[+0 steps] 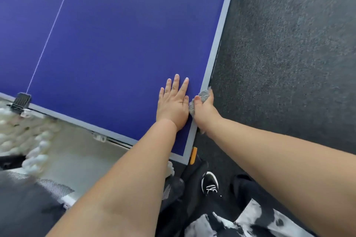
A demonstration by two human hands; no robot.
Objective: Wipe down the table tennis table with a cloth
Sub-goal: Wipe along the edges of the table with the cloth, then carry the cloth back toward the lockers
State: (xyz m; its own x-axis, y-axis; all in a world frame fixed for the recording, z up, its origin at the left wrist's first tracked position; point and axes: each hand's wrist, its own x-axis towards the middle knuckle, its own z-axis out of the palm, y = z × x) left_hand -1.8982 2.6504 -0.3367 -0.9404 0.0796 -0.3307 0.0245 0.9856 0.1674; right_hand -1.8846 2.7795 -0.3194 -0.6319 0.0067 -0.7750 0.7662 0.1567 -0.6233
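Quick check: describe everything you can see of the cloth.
The cloth is grey and fuzzy, like microfibre, bunched into a wad. The right hand grips it against the pale side edge of the table, near the corner. Most of it is hidden by the hand; tufts show around the thumb and below the wrist.

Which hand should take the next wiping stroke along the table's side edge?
Right. The right hand grips the grey cloth against the side edge of the table tennis table; the left hand lies flat on the blue top, holding nothing, so it likely suits only bracing.
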